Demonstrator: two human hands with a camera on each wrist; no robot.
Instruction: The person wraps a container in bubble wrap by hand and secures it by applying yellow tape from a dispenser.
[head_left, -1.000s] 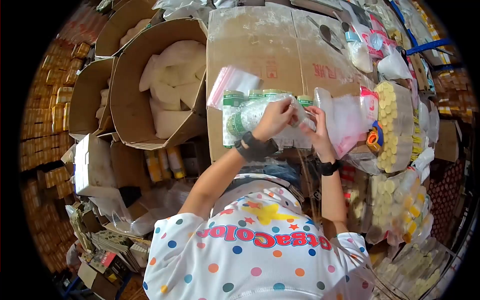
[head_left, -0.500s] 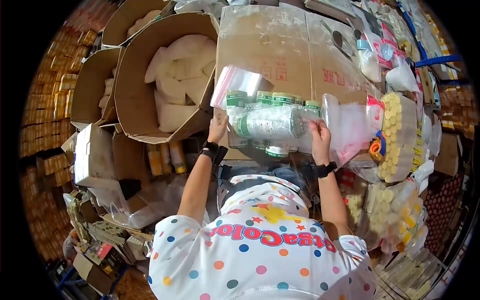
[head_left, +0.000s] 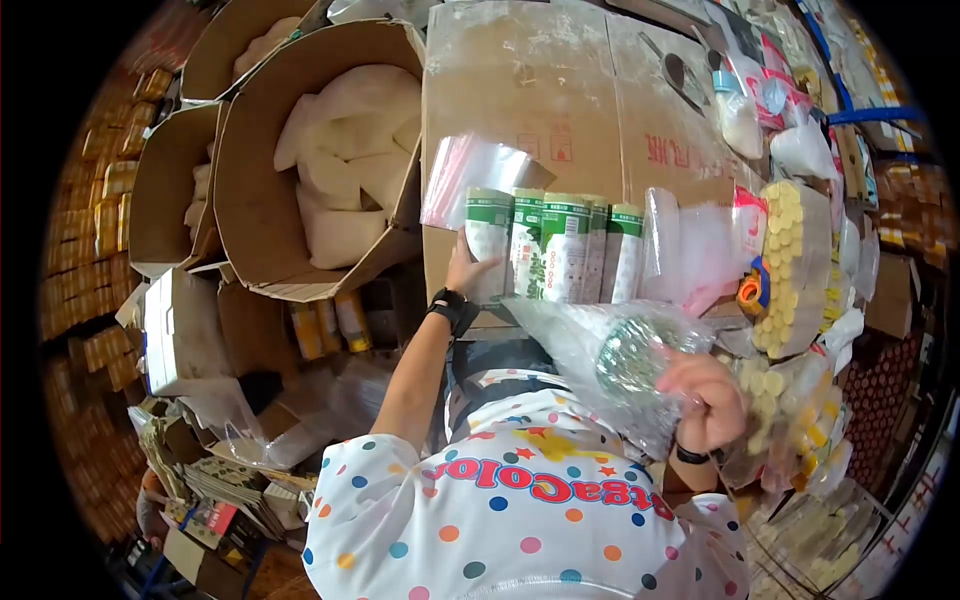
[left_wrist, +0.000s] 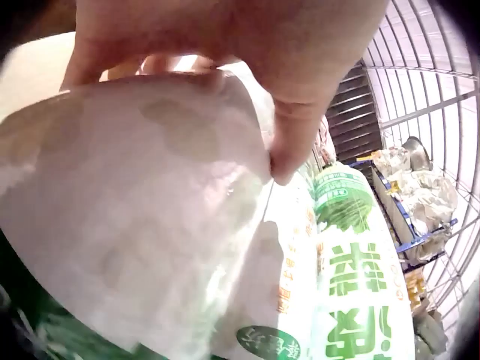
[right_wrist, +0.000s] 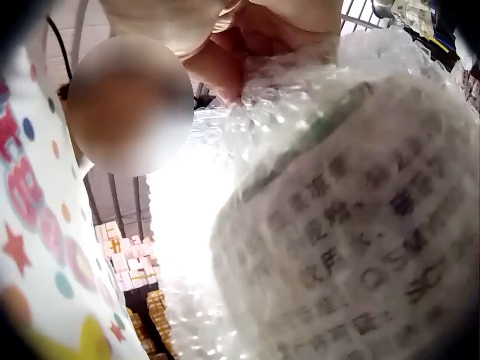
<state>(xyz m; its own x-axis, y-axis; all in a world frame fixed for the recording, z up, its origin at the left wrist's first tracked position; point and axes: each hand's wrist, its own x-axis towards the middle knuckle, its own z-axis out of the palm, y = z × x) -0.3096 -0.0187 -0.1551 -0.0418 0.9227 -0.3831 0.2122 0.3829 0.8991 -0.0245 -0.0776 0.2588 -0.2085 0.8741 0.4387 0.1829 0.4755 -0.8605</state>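
Observation:
My left hand (head_left: pixel 466 274) grips the leftmost of several white-and-green cylindrical packages (head_left: pixel 488 232), which stand in a row on the cardboard surface. Seen from the left wrist, thumb and fingers lie on opposite sides of this pale package (left_wrist: pixel 150 202), and a green-lettered package (left_wrist: pixel 360 262) is beside it. Close to the body on the right, my right hand (head_left: pixel 708 395) pinches a bubble-wrapped package (head_left: pixel 625 350). Its green-and-white cylinder shows through the clear wrap; in the right wrist view, dark printing (right_wrist: pixel 360 232) is visible through the bubbles.
Flat clear plastic bags (head_left: pixel 470 175) lie behind the row. To its right are pinkish plastic bags (head_left: pixel 700 240), an orange-and-blue tape dispenser (head_left: pixel 752 290) and a stack of pale yellow rolls (head_left: pixel 795 270). A large open carton (head_left: pixel 245 200) with white sacks stands at left.
The right hand has carried the bubble-wrapped package off the row, toward the body and right. My left hand went from the wrap to the leftmost package; the packages underneath now show.

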